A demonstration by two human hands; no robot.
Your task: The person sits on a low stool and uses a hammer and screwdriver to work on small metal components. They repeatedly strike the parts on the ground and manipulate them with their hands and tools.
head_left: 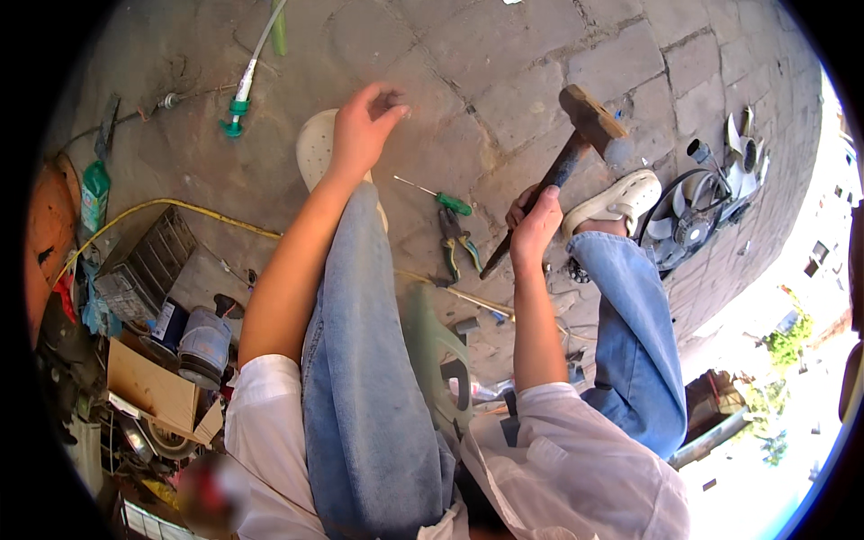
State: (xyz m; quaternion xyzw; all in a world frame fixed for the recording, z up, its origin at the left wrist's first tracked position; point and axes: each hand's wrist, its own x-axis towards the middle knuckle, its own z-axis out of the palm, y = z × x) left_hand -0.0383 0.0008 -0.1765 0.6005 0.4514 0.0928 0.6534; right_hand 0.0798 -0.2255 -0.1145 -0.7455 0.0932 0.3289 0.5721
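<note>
My right hand point(538, 220) is wrapped round the dark handle of a hammer point(589, 123). The hammer's heavy rusty head points up and away, near my right shoe. My left hand point(362, 126) hovers over the paving in front of my left shoe point(314, 148). Its fingers are loosely bent, the thumb stands apart from them, and I see nothing between them. On the ground between my feet lie a screwdriver point(453, 204) with a green handle and a pair of pliers point(457, 245) with green and yellow grips.
A fan with a motor point(691, 229) lies beyond my right shoe point(627, 200). At the left are a grey crate point(148, 261), a cardboard box point(153, 382), a green bottle point(94, 193) and a yellow hose point(193, 208). A white tube with green fittings point(241, 99) lies at the far left.
</note>
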